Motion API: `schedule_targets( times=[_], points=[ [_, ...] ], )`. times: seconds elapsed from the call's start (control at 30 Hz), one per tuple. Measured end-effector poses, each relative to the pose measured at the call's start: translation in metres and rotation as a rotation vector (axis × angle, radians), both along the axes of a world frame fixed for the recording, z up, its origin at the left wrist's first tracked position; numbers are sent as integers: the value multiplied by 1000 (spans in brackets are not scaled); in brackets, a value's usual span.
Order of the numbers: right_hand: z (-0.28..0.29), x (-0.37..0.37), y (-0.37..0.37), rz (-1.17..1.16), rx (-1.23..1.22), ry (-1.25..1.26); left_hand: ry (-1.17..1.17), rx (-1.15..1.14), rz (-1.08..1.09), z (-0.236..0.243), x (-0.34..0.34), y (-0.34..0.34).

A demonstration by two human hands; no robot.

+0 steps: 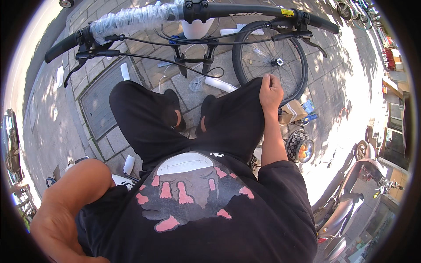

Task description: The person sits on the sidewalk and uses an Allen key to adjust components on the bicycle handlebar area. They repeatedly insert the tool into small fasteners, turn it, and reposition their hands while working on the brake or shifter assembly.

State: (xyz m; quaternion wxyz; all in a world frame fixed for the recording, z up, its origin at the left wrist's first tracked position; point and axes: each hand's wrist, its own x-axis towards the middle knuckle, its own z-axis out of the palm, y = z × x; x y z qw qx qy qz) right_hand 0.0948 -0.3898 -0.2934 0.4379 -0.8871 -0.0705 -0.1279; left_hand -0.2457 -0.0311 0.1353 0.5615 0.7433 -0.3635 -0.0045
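My right hand rests on my right knee, its fingers curled closed with nothing visible in them. My left arm is bent sharply at the lower left, and its hand is out of sight past the lower edge. In front of my knees is a black bicycle handlebar. Clear plastic wrap covers part of its left side. Brake levers and black cables hang from it. Below the bar is a black fork with no wheel between its legs. Neither hand touches the bicycle.
A loose bicycle wheel lies beyond my right knee. Near it are a cardboard box and white foam tubes. A metal cover is set in the paving at left. Parked scooters stand at the right.
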Motion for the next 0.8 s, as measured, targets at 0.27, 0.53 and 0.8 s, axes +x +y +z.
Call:
schedule_targets(
  times=[0.27,0.53,0.8],
  points=[
    [32,-4,8,41,-309,-17,-174,74,-15,-11,29,-30],
    [116,51,15,241,-238,263,-163,-385,-171,-65,77,-4],
    [-61,142,132,696,-657,308,-400,790,1211,-148,242,9]
  ],
)
